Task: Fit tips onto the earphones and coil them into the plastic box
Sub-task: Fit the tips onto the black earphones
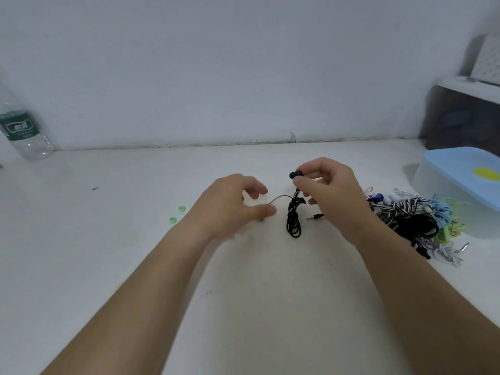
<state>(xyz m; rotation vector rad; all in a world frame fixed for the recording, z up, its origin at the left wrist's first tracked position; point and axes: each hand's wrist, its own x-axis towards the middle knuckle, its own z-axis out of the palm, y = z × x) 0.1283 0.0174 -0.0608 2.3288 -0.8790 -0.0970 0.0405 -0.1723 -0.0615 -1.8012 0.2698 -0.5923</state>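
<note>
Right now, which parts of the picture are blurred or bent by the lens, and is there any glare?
Head view: the left hand is smeared by motion, the right hand pinching the black earphones is sharper; the wide lens bows the rear edge of the table and tilts the water bottle; light is soft and even, no glare, only a faint shadow beside the plastic box.

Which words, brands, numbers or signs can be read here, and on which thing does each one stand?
Green label on the water bottle: white characters and smaller lines, too blurred to read.
Yellow patch on the blue lid of the plastic box: no text can be made out.
Nothing else bears writing.
</note>
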